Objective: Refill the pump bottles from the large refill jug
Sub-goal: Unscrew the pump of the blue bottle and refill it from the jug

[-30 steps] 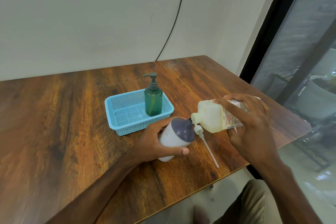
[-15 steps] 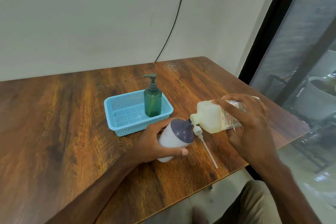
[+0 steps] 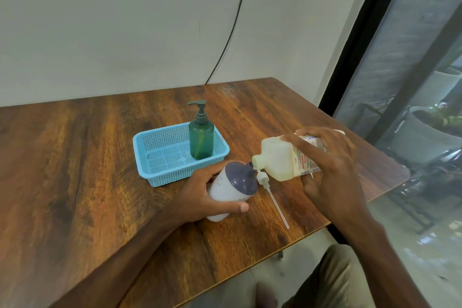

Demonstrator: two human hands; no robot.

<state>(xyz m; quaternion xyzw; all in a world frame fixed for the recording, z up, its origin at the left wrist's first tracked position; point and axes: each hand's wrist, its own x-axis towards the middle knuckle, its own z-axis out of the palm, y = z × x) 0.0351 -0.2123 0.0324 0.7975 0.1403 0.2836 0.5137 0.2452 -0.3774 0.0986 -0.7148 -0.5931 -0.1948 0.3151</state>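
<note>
Two hands work near the middle of the frame, above a wooden table (image 3: 75, 170). The left hand (image 3: 200, 195) is closed around a white bottle (image 3: 225, 192) with a dark purple top, and it holds the bottle tilted, with the open neck pointing to the upper right. The right hand (image 3: 327, 165) grips the jug (image 3: 280, 160), a pale yellowish container with a printed label, and holds it tipped almost flat, so that its spout points to the left and touches the neck of the white bottle. If liquid is running between them, I cannot tell. Just below the two openings, a white pump (image 3: 272, 197) with a long thin tube lies on the table, the tube going toward the lower right. To the left of centre stands a light blue basket (image 3: 160, 157), and in its right part a green bottle (image 3: 201, 137) stands upright with its pump on. A black cable (image 3: 232, 30) runs down the wall in the upper part of the frame.
</note>
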